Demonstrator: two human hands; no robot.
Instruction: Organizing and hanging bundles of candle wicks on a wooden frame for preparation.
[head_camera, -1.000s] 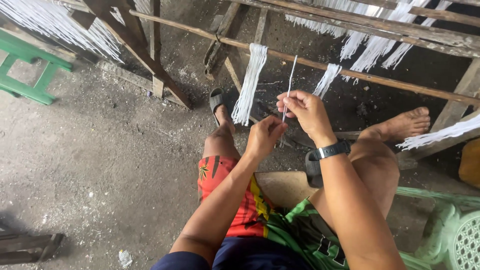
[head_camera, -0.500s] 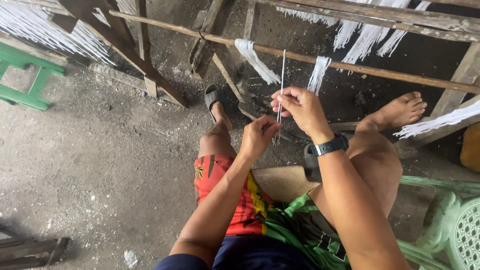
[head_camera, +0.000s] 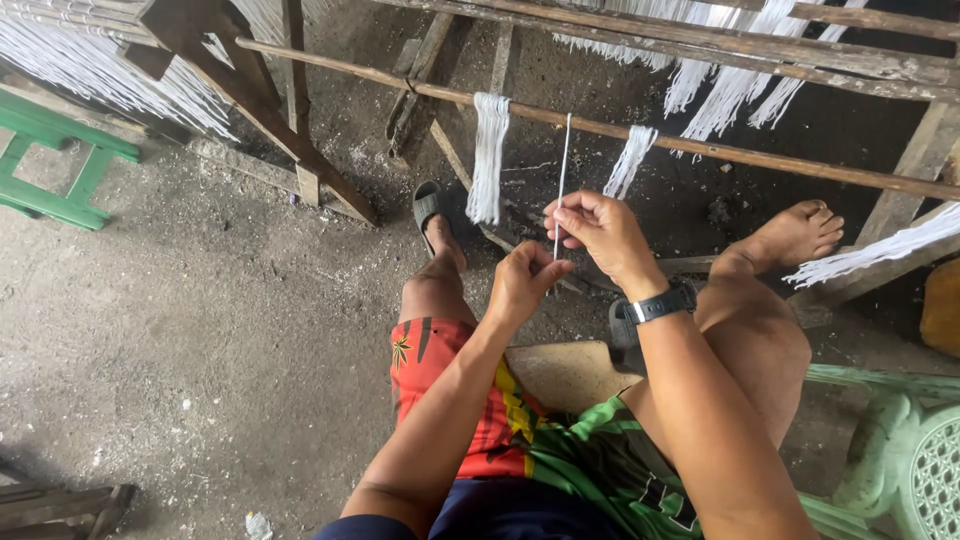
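A thin white thread strand (head_camera: 563, 170) runs down from a long wooden rod (head_camera: 700, 145) of a loom frame. My right hand (head_camera: 600, 235) pinches the strand near its lower end. Just below it, my left hand (head_camera: 522, 285) closes its fingertips on the same strand's bottom. Two white thread bundles (head_camera: 488, 155) hang looped over the rod on either side of the strand. A black watch sits on my right wrist. I sit with my knees apart, in red patterned shorts.
More white threads (head_camera: 730, 85) hang from upper beams (head_camera: 700, 40). A green stool (head_camera: 60, 165) stands at far left. A pale green plastic chair (head_camera: 905, 450) is at lower right. Wooden frame legs (head_camera: 250, 100) slant over the dusty concrete floor.
The left thread bundle swung and now hangs straight again. My hands stay together on the single strand, which still hangs from the rod.
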